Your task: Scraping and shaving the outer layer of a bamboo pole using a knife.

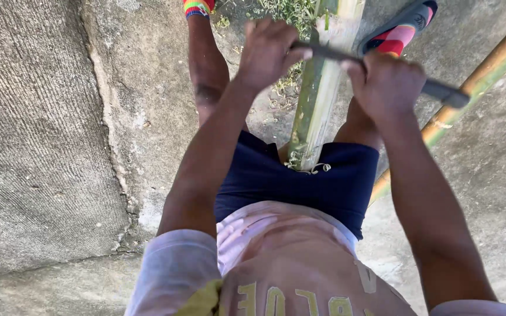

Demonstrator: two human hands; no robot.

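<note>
A green bamboo pole (317, 99) runs from between my legs away toward the top of the view, its upper face scraped pale. A long dark blade (330, 53) lies across the pole. My left hand (269, 50) grips one end of the blade, left of the pole. My right hand (385, 85) grips the other end, right of the pole, with the dark handle end (446, 93) sticking out past my fist. Thin curled shavings (300, 164) hang at the pole's near end against my dark blue shorts.
A second bamboo pole (475, 88) lies diagonally on the concrete at the right. My feet wear bright striped sandals (402, 29) at the top. Cracked concrete ground (48, 146) spreads to the left, and a patch of grass (285, 11) shows at the top.
</note>
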